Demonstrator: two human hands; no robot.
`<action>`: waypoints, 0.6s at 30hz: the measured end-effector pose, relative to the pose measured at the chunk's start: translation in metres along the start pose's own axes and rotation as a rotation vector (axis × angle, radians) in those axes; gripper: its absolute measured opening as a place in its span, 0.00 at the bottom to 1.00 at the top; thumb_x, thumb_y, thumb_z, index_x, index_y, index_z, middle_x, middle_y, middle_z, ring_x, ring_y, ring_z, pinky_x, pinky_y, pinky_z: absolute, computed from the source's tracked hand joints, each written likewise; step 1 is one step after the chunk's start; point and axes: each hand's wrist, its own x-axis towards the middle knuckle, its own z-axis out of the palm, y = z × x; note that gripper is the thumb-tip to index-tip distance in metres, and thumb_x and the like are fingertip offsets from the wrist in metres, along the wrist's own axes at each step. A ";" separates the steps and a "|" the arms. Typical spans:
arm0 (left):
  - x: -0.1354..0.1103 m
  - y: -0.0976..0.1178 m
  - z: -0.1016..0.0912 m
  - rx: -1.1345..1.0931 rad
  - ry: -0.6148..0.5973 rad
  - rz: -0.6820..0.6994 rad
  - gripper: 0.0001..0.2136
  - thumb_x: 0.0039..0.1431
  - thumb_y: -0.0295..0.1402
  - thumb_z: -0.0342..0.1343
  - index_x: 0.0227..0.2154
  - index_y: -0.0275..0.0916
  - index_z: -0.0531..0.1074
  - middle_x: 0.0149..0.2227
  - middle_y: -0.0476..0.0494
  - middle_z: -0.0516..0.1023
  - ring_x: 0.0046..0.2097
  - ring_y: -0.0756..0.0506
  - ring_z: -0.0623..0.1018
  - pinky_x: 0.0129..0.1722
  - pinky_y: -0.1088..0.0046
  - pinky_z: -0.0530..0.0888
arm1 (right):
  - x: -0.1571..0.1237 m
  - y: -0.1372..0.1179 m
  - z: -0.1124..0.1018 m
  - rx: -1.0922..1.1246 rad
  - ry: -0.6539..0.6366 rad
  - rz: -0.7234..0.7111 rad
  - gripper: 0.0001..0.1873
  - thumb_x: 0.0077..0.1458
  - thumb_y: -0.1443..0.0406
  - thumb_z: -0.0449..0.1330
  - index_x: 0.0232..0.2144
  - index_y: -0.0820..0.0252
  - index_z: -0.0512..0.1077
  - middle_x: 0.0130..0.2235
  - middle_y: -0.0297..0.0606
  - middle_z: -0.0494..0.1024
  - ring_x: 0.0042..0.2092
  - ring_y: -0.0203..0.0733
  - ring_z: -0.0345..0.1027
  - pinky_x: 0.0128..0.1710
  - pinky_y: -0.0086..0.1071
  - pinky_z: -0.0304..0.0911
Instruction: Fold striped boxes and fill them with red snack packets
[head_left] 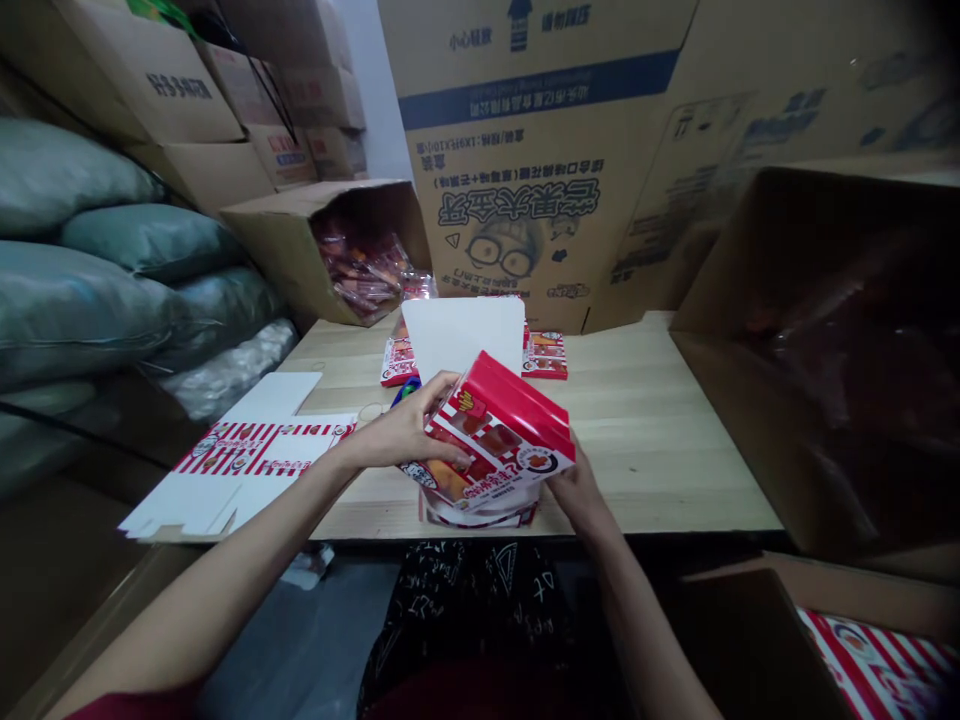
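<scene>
My left hand and my right hand hold a block of red-and-white printed snack boxes between them, tilted over the table. The left thumb lies across the printed front and its fingers curl over the far side. My right fingers are mostly hidden behind the block's lower right end. Beneath and behind it stands an open white carton with its flap raised. The carton's inside is largely hidden by the block. A blue-and-green object, perhaps a tape roll, sits close to my left hand.
Flat printed cartons lie at the table's left. More snack boxes are behind the raised flap. An open cardboard box holds wrapped packs. Large brown boxes stand right, stuffed sacks left. Another box at lower right holds striped cartons.
</scene>
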 end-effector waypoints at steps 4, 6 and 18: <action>0.003 -0.011 -0.010 0.248 -0.139 0.070 0.35 0.38 0.28 0.72 0.55 0.44 0.76 0.49 0.40 0.82 0.53 0.33 0.79 0.54 0.57 0.76 | 0.003 0.020 0.011 0.076 -0.013 0.075 0.49 0.50 0.51 0.70 0.70 0.52 0.58 0.63 0.50 0.70 0.65 0.60 0.64 0.61 0.54 0.67; 0.006 -0.013 -0.015 0.318 -0.189 0.073 0.34 0.39 0.27 0.71 0.55 0.45 0.76 0.49 0.40 0.82 0.51 0.33 0.80 0.52 0.58 0.75 | 0.004 0.025 0.008 0.063 0.008 0.082 0.48 0.51 0.50 0.69 0.70 0.50 0.58 0.62 0.49 0.69 0.66 0.59 0.63 0.62 0.53 0.66; 0.030 -0.010 -0.010 0.318 -0.179 0.058 0.32 0.38 0.28 0.71 0.52 0.45 0.76 0.45 0.42 0.82 0.47 0.34 0.81 0.48 0.60 0.75 | -0.001 0.007 0.007 0.156 -0.035 0.099 0.51 0.45 0.59 0.72 0.70 0.53 0.59 0.62 0.50 0.74 0.59 0.60 0.70 0.54 0.54 0.72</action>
